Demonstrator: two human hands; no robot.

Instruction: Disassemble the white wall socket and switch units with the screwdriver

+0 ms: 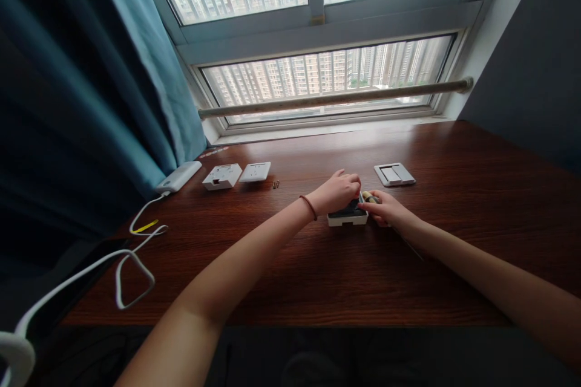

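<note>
A small white box (347, 220) with a dark part inside sits on the wooden desk, between my two hands. My left hand (338, 191) reaches over it with the fingers bent down and closed. What those fingers hold is hidden. At the box's right side, my right hand (388, 210) is closed around a screwdriver (371, 197) with a yellowish handle. Its thin shaft sticks out below the hand, toward the front right. Beyond the right hand, a white switch panel (394, 175) lies on the desk.
On the left of the desk (290, 278) are a white wall-socket box (222, 176), a white socket panel (255, 172) and small brass-coloured screws (276, 184). A white power strip (178, 178) trails a looped cable (136, 272) by the blue curtain (149, 72). A window rises behind.
</note>
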